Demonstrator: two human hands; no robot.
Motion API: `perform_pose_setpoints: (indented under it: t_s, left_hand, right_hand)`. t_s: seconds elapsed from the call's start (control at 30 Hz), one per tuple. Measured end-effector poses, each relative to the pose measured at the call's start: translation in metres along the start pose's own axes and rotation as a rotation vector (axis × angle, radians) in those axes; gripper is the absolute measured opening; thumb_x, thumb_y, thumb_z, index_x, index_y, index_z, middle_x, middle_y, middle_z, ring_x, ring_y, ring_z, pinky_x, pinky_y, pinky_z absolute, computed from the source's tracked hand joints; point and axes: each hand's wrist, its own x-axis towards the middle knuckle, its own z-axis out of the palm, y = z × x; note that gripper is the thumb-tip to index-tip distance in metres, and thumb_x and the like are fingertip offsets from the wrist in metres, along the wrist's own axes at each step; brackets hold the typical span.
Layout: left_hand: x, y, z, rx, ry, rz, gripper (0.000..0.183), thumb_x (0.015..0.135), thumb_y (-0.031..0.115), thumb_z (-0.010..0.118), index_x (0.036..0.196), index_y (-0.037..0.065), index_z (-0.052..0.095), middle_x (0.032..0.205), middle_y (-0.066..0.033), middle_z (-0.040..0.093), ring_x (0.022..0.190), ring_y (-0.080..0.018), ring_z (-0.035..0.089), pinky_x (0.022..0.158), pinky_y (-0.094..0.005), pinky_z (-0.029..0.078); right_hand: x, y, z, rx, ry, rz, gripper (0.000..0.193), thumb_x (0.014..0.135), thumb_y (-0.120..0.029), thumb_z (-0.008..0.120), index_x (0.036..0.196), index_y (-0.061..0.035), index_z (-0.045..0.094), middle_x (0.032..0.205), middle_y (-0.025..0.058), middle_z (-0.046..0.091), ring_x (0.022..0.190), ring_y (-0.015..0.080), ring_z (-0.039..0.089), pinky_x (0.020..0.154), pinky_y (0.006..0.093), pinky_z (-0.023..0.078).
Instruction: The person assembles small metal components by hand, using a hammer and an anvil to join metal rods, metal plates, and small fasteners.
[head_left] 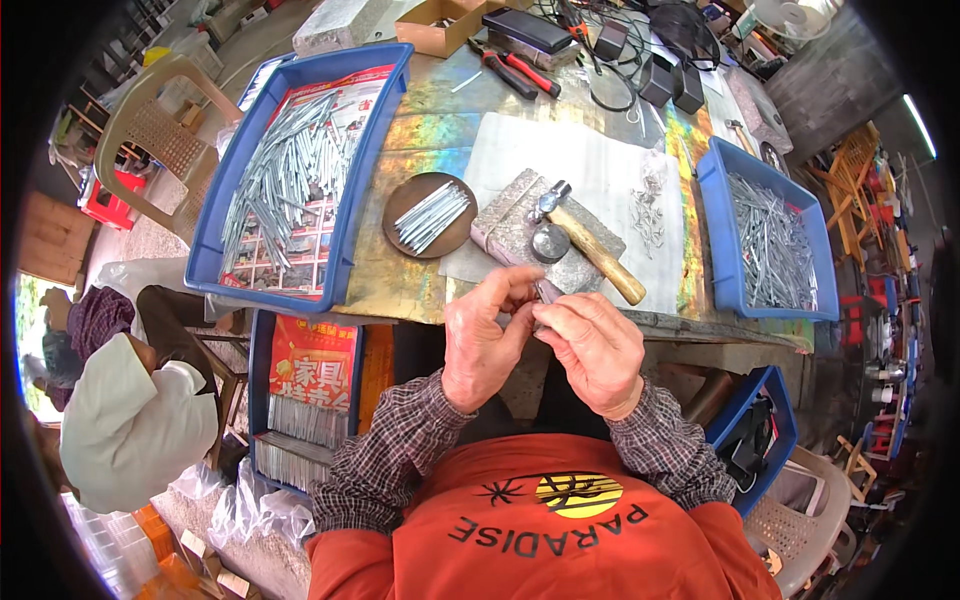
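My left hand [485, 340] and my right hand [595, 350] meet in front of the table edge, fingers closed in a pinch. Between the fingertips shows a small greyish piece [546, 291], too small and covered to name. Just beyond stands a grey stone block [510, 215], with a round dark metal disc [550, 243] on it. A hammer [598, 252] lies across the block, its wooden handle slanting toward the near right. To the left, a round brown dish [400, 195] holds a bundle of thin silvery metal rods [432, 217].
A large blue tray [343, 255] of rods stands left; another blue tray [765, 302] of metal pieces sits right. Small wire bits [650, 210] lie on white paper [590, 145]. Red-handled pliers [520, 72] and cables are at the back. Plastic chairs [125, 120] flank the table.
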Motion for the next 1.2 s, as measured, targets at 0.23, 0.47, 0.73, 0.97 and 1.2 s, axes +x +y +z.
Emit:
perform_pose_setpoints:
  t_s: [0.23, 0.47, 0.73, 0.97, 1.2]
  left_hand:
    - [0.001, 0.007, -0.013, 0.218, -0.078, 0.181, 0.029, 0.074, -0.007, 0.064, 0.102, 0.000, 0.061, 0.080, -0.0148, 0.063, 0.072, -0.0293, 0.063, 0.064, -0.0355, 0.050]
    - [0.000, 0.009, -0.026, 0.308, -0.212, 0.254, 0.025, 0.073, -0.006, 0.064, 0.098, 0.000, 0.062, 0.080, -0.0169, 0.061, 0.075, -0.0343, 0.060, 0.066, -0.0395, 0.048]
    - [0.005, -0.001, -0.044, 0.440, -0.063, 0.257, 0.016, 0.075, -0.004, 0.066, 0.091, 0.000, 0.067, 0.083, -0.0132, 0.065, 0.073, -0.0280, 0.062, 0.068, -0.0342, 0.048]
    - [0.048, -0.052, -0.082, 0.849, 0.182, 0.294, 0.012, 0.076, 0.001, 0.066, 0.088, 0.002, 0.067, 0.081, -0.0108, 0.062, 0.078, -0.0292, 0.061, 0.068, -0.0354, 0.048]
    - [0.059, -0.074, -0.075, 1.044, 0.180, 0.327, 0.004, 0.072, 0.002, 0.057, 0.075, 0.006, 0.057, 0.079, -0.0112, 0.052, 0.076, -0.0329, 0.057, 0.061, -0.0421, 0.048]
  right_hand:
    - [0.002, -0.002, 0.006, 0.075, 0.030, 0.083, 0.027, 0.068, 0.002, 0.075, 0.092, 0.0005, 0.063, 0.081, 0.0108, 0.062, 0.067, 0.0257, 0.061, 0.057, 0.0330, 0.050]
    - [0.006, -0.004, -0.001, 0.399, -0.054, 0.634, 0.010, 0.091, -0.007, 0.058, 0.086, -0.0005, 0.064, 0.074, 0.0077, 0.061, 0.059, 0.0136, 0.058, 0.053, 0.0255, 0.044]
    - [-0.004, -0.004, 0.009, 0.597, 0.028, 0.777, 0.011, 0.090, -0.005, 0.062, 0.098, 0.0007, 0.064, 0.073, 0.0013, 0.060, 0.060, 0.0052, 0.054, 0.054, 0.0201, 0.044]
    - [-0.019, 0.001, 0.004, 0.484, -0.030, 0.752, 0.013, 0.087, -0.001, 0.062, 0.100, 0.0012, 0.063, 0.075, 0.0034, 0.061, 0.064, 0.0073, 0.057, 0.057, 0.0216, 0.046]
    - [-0.020, 0.001, 0.003, 0.421, -0.089, 0.719, 0.010, 0.086, 0.001, 0.062, 0.096, 0.0022, 0.064, 0.076, 0.0052, 0.062, 0.063, 0.0088, 0.058, 0.057, 0.0218, 0.046]
